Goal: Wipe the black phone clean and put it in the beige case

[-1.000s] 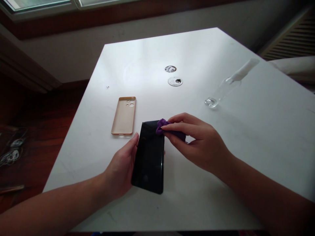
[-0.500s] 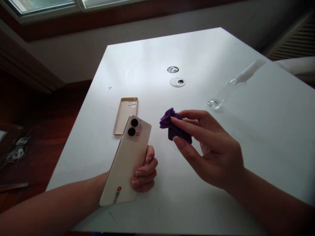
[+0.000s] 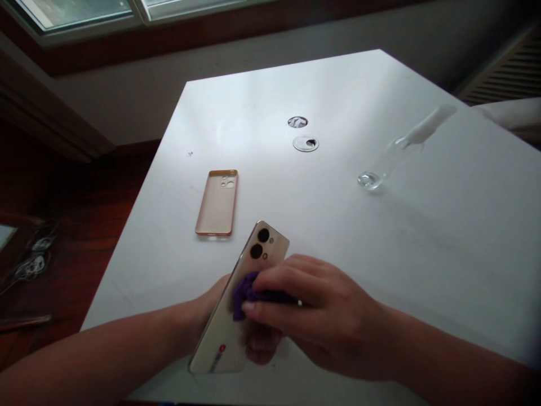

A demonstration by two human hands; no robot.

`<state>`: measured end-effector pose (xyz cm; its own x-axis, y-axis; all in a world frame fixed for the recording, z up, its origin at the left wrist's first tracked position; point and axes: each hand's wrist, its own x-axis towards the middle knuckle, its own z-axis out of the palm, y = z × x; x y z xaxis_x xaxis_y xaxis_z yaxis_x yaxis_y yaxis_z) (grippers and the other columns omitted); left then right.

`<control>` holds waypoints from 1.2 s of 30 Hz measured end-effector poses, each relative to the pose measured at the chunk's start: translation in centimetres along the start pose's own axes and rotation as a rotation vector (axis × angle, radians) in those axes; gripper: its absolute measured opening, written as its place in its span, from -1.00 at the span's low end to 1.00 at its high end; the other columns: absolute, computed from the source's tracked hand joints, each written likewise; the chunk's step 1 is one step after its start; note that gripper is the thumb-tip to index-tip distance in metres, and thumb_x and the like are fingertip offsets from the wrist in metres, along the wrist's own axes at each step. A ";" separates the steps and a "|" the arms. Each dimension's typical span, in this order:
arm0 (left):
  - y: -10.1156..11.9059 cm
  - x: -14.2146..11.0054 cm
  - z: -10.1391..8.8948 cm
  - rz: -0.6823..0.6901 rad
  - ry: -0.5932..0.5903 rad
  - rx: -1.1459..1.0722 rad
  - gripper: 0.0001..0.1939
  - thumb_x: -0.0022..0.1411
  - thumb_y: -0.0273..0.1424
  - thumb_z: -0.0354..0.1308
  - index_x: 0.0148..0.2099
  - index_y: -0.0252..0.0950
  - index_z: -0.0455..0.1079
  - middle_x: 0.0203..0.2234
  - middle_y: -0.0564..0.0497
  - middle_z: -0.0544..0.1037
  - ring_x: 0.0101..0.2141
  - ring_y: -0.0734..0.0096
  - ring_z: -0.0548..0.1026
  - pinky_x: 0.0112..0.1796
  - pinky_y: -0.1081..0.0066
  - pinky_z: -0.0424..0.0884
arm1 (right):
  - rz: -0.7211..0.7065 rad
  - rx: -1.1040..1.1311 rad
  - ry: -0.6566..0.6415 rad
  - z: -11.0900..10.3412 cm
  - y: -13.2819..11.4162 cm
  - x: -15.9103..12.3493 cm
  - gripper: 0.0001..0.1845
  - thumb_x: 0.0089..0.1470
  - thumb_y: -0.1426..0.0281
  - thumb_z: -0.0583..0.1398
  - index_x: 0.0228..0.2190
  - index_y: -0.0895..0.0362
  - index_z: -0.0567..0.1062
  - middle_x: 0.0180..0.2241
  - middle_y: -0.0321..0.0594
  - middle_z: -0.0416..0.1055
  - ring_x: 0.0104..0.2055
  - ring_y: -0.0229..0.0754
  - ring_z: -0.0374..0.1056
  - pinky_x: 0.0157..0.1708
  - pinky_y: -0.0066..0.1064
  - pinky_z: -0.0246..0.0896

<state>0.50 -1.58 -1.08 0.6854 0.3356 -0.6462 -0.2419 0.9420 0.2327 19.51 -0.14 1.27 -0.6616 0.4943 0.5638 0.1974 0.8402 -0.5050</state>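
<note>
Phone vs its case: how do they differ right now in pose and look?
Pose: the phone is held tilted in the left hand, while the case lies on the table.
Camera end: the phone has two big dark lenses; the case has open cutouts.
Contact: the right hand presses a purple cloth to the phone's back; neither hand touches the case.
Shared: both are oblong, camera end away from the person.

The left forearm [image 3: 127, 341] reaches in from the lower left, and the fingers of the left hand [image 3: 262, 345] are curled, partly hidden. The right forearm [image 3: 456, 352] comes from the lower right; the right hand [image 3: 325, 310] is before the left, its thumb and forefinger making a pinch.
</note>
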 end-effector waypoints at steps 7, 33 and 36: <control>-0.1 0.2 -0.7 0.012 -0.303 0.000 -0.50 0.37 -0.05 -0.01 -0.06 -0.38 0.51 -0.52 -0.05 0.43 -0.65 0.55 0.31 -0.60 0.53 0.25 | 0.263 -0.011 0.181 -0.6 1.9 -0.4 -0.69 0.21 0.56 0.17 -0.05 0.12 0.57 -0.04 -0.09 0.41 -0.08 -0.29 0.42 -0.14 -0.48 0.41; 1.2 -1.0 0.6 0.625 0.197 0.008 -0.78 0.35 -0.26 0.12 -0.08 -0.29 0.41 -0.44 0.02 0.42 -0.53 0.51 0.37 -0.58 0.53 0.38 | 0.944 0.706 -0.212 -1.6 0.4 0.7 -0.80 0.22 0.36 0.12 -0.22 0.16 0.52 -0.40 -0.28 0.45 -0.48 -0.42 0.28 -0.51 -0.62 0.21; 1.7 -1.3 1.0 0.651 0.305 0.050 -0.67 0.34 -0.14 0.17 -0.02 -0.28 0.39 -0.37 -0.01 0.46 -0.46 0.46 0.43 -0.47 0.48 0.45 | 0.956 0.846 -0.276 -1.7 -0.2 1.1 -0.53 0.22 0.03 0.17 -0.10 0.17 0.48 -0.34 -0.21 0.46 -0.46 -0.38 0.30 -0.50 -0.58 0.24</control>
<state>-0.11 -0.37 0.92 0.1888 0.8220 -0.5373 -0.4991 0.5515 0.6684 19.96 0.63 3.09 -0.6590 0.6679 -0.3458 0.2227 -0.2659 -0.9379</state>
